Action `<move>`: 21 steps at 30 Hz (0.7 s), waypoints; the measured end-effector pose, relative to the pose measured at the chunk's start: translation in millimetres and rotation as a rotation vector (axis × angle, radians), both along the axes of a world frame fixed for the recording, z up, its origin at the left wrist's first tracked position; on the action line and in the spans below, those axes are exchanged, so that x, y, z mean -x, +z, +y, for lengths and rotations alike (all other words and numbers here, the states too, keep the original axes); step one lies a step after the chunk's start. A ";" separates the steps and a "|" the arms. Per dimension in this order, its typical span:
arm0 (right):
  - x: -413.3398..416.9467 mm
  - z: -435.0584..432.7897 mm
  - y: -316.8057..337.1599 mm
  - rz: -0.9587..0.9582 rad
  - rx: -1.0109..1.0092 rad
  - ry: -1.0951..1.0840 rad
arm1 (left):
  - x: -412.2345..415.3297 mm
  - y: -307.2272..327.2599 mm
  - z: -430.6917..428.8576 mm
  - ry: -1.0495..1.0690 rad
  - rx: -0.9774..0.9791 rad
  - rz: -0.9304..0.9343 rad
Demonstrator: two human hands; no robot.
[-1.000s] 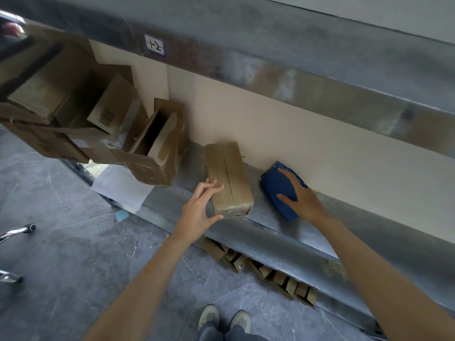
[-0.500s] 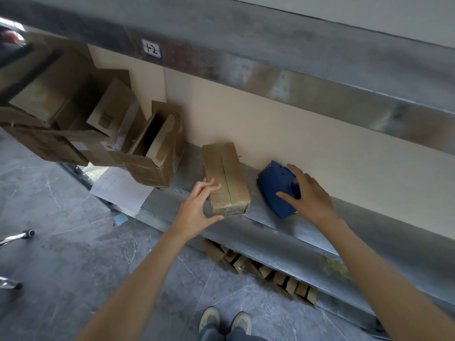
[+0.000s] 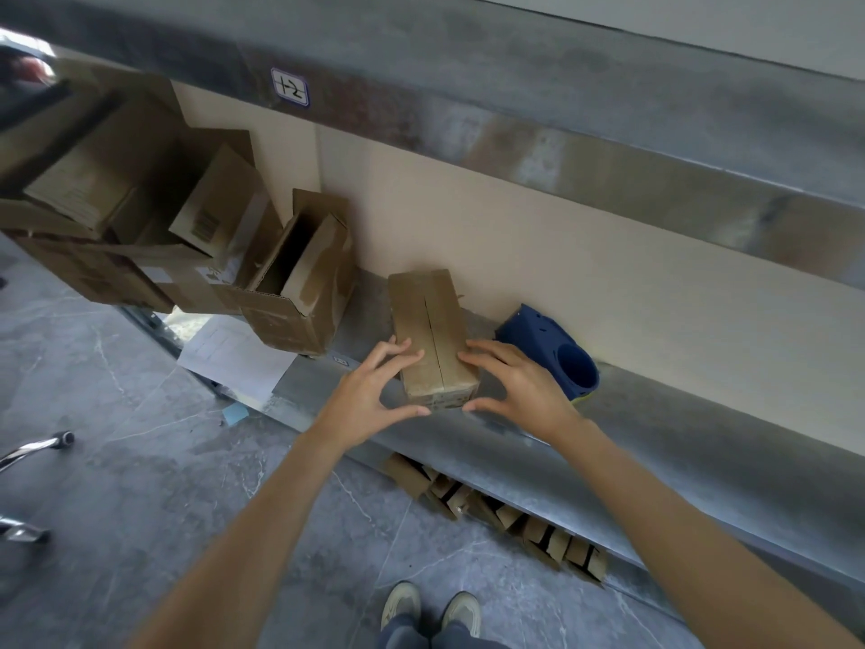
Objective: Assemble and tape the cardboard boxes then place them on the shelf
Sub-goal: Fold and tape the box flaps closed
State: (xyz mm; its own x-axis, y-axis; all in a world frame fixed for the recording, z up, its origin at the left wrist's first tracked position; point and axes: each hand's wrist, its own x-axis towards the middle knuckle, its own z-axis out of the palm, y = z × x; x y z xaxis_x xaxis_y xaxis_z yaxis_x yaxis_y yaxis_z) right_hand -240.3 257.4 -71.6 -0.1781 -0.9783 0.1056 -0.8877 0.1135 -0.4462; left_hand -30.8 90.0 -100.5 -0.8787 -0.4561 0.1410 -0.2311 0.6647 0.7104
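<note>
A storeroom or warehouse. Galvanised metal shelving (image 3: 608, 466) carries a bay label (image 3: 289, 88) marked 12. Opened cardboard cartons (image 3: 290, 292) sit on it, above a grey marbled floor (image 3: 117, 484).

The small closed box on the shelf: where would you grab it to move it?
By its two long side walls near the front end, coming from the open front of the shelf, one hand per side. The closed box lies lengthwise with its far end close to the back wall, and the blue tool sits beside its right rear, so the near end is likely freest.
</note>
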 end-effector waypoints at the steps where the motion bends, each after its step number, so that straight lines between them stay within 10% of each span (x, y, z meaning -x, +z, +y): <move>1: -0.1 -0.6 -1.1 -0.004 0.028 -0.008 | 0.0 0.1 -0.1 0.005 0.000 -0.001; 21: -27.5 -7.9 -1.0 0.002 0.191 -0.151 | 18.6 -1.9 37.1 0.275 -0.034 0.160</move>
State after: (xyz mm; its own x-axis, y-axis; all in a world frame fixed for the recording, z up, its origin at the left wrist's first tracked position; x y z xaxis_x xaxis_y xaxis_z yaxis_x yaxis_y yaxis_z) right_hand -212.8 249.6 -72.6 -0.3205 -0.9028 0.2866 -0.8681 0.1589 -0.4703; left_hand -49.5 127.1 -102.4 -0.6894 -0.6806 0.2478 -0.2828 0.5679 0.7730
